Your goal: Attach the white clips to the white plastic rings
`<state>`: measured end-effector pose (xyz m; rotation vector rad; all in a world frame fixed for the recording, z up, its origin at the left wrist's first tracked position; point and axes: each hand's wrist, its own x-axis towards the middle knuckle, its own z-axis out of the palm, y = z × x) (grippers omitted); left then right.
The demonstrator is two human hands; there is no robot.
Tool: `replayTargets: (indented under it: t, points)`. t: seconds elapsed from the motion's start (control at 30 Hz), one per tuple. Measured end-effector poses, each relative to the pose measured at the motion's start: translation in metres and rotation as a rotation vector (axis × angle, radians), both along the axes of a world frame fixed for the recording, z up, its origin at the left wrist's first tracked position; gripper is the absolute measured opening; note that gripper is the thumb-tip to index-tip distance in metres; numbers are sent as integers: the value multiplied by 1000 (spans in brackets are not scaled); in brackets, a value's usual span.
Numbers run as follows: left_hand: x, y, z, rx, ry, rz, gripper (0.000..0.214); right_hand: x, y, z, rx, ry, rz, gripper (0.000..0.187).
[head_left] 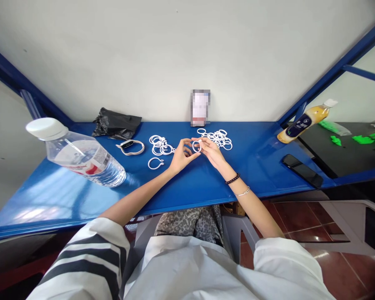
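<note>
Between the fingertips of both my hands I hold one white ring (193, 146), raised a little over the blue table (187, 183). My left hand (181, 156) grips it from the left with thumb and fingers. From the other side, my right hand (211, 151) pinches its upper right edge. A pile of similar white rings (158, 146), with small tabs where I can make them out, lies left of my left hand. One single ring (150, 166) rests nearer to me. Another pile of white rings (220, 139) lies just beyond my right hand, partly hidden by it.
A phone-like blurred screen (200, 107) leans on the wall. Left are a water bottle (81, 156), a black plastic bag (117, 123) and a watch (131, 148). Right are a juice bottle (303, 122), a dark phone (301, 170) and green pieces (362, 139) on a black surface.
</note>
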<state>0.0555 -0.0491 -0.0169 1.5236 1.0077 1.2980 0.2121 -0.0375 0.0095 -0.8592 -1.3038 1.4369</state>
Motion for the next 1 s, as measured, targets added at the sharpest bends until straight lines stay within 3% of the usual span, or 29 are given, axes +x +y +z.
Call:
replayTargets:
  t: [0.23, 0.47, 0.7, 1.0]
  points:
    - [0, 2, -3, 57, 112, 82, 49, -3, -2, 0, -14, 29, 32, 26]
    - [-2, 1, -1, 79, 107, 51, 42, -2, 2, -4, -90, 115, 2, 27]
    - [-2, 1, -3, 209, 177, 77, 50, 0, 6, -7, -165, 130, -48, 26]
    - [-3, 1, -3, 354, 293, 177, 44, -1, 5, -9, -100, 53, -40, 26]
